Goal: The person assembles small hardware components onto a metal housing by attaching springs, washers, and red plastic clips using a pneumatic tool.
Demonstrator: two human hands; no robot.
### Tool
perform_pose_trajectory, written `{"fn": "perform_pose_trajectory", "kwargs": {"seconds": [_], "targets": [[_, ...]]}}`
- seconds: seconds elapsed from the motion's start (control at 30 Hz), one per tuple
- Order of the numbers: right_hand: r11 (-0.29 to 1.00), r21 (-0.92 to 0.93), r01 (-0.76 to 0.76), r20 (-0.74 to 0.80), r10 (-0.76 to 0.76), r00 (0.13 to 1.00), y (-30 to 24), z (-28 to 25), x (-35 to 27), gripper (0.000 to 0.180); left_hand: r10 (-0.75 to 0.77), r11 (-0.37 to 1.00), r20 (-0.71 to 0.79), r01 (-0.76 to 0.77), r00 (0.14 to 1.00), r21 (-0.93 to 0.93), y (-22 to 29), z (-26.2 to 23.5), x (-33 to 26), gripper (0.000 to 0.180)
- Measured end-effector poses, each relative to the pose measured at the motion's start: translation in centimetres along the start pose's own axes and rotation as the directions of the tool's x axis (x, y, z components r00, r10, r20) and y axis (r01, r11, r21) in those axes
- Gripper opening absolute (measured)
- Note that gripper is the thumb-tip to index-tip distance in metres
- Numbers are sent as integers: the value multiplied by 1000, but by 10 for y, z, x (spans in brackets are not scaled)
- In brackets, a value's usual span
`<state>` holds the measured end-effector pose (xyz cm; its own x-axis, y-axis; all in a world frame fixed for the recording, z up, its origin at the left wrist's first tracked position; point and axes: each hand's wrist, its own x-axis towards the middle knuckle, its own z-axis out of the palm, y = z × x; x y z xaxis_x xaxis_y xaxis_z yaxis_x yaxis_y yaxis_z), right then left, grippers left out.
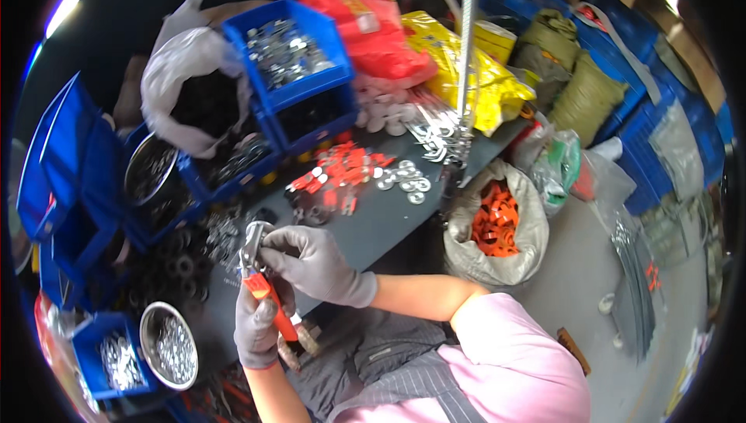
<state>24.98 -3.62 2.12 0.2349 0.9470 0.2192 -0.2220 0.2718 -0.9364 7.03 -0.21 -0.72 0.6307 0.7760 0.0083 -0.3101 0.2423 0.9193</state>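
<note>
My gloved left hand (255,331) is wrapped round the orange handle of a hand tool (263,289), held upright at a slant above the near edge of the bench. At its top the tool has a grey metal head, with a round metal part beside it. My gloved right hand (320,266) is closed against this head from the right, thumb and fingers pinched together. What lies between those fingertips is hidden. Past the hands, a pile of red-orange parts (346,165) lies on the dark bench (373,217), with round metal washers (408,178) beside it.
Blue bins (299,93) of small metal parts stand at the back. Steel bowls (169,345) of fittings and dark rings (183,268) sit on the left. A white sack (497,268) of orange pieces stands right of the bench. A metal post (465,58) rises near its right end.
</note>
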Motion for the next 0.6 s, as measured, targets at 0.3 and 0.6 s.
{"fn": "perform_pose_trajectory", "kwargs": {"seconds": [0.3,0.6], "targets": [[938,-343,54,-9,-61,998,-10,-98,-27,14,-135,990,133,128,982,61,-27,57,37,98],[188,-961,-203,-260,-864,431,-44,-458,9,28,-206,978,102,208,973,-5,-10,58,18,104]]}}
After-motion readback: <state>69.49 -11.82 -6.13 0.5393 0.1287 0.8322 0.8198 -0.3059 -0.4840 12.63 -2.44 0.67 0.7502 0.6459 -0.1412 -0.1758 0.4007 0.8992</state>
